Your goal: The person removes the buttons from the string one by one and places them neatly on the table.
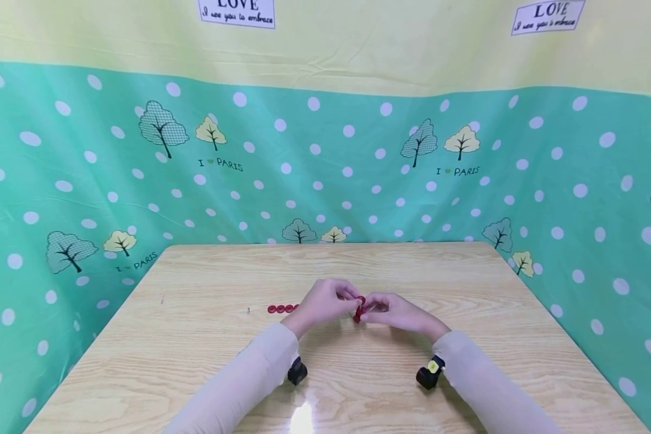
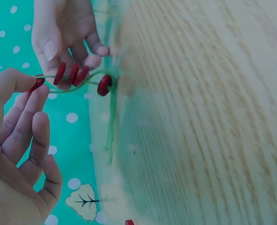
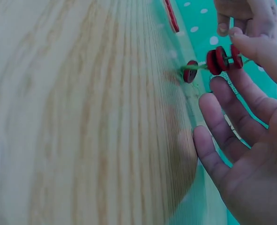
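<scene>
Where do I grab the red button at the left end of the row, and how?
Pinch the left-end button by its rim, on the near and far edges, coming down from above. It's round and looks flat on the table, so its top faces up. The next button crowds its right side, so gripping there would probably be harder.

**Right hand (image 3: 260, 154) pinches flat, round red buttons (image 3: 213, 62) strung on thin green string (image 3: 203, 67)**

Thumb and forefinger hold one button on the string; another sits apart from the rest, at the string's left in view. The left hand (image 3: 253, 18) is just beyond the string. Also beyond it runs a narrow red row (image 3: 171, 15). Pale wood-grained tabletop (image 3: 82, 112) spreads left of the string; white-dotted turquoise cloth (image 3: 198, 19) shows behind it.
</scene>
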`<state>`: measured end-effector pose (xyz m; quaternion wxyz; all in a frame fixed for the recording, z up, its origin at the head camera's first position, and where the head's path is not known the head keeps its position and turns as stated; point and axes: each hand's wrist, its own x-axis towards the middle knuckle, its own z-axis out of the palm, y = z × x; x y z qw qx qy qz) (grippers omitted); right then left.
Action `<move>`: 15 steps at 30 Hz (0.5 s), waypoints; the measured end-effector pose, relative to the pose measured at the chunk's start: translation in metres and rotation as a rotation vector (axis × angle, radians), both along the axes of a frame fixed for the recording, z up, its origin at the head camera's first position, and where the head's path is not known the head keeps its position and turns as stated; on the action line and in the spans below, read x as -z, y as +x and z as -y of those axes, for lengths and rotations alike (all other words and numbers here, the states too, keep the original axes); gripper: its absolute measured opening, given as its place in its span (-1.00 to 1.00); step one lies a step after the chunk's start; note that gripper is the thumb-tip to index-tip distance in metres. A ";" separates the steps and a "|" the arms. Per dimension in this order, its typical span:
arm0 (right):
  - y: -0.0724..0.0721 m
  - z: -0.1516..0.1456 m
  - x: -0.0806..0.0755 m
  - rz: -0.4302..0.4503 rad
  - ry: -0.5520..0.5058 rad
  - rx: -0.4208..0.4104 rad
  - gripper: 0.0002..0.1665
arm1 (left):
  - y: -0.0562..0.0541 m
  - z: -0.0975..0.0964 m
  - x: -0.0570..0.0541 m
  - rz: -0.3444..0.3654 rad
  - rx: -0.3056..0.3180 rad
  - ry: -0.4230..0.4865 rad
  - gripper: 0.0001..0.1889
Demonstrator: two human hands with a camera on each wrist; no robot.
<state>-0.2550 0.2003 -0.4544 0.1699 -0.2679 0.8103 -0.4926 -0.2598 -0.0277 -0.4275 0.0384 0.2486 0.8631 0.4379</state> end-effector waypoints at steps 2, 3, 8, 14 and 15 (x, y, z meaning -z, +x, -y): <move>0.000 0.001 0.000 -0.007 0.015 0.007 -0.71 | -0.001 0.000 -0.001 0.010 -0.003 0.022 -0.93; 0.000 0.002 -0.001 -0.009 0.024 0.011 -0.70 | -0.001 0.000 -0.002 0.013 -0.002 0.033 -0.93; 0.002 0.004 -0.004 0.002 0.024 0.005 -0.59 | -0.002 0.000 -0.002 0.017 -0.012 0.057 -0.93; 0.002 0.003 -0.005 0.023 0.019 0.017 -0.54 | -0.003 0.004 -0.002 0.007 -0.043 0.058 -0.92; 0.002 0.003 -0.005 0.027 0.021 0.021 -0.53 | -0.003 0.005 -0.001 0.006 -0.044 0.059 -0.91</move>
